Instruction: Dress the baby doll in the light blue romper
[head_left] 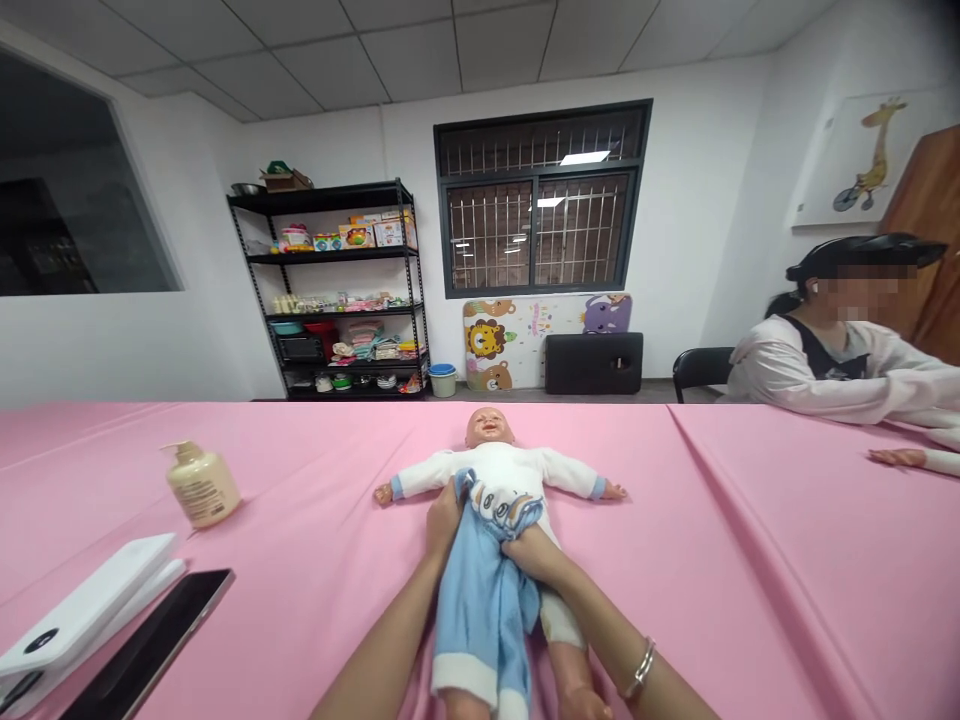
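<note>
A baby doll (491, 455) in a white top lies on its back on the pink table cover (315, 540), arms spread out. Light blue trousers (480, 590) cover its waist and legs. My left hand (442, 518) grips the trousers' waistband at the doll's left side. My right hand (534, 555) pinches the waistband at the other side; a silver bracelet (639, 668) sits on that wrist. One bare doll leg (562, 640) shows beside the blue cloth.
A cream pump bottle (201, 485) stands at the left. A white case (82, 612) and a dark phone (154, 648) lie at the near left edge. Another person (847, 360) sits at the right with a hand (896, 457) on the table. Shelves (337, 290) stand behind.
</note>
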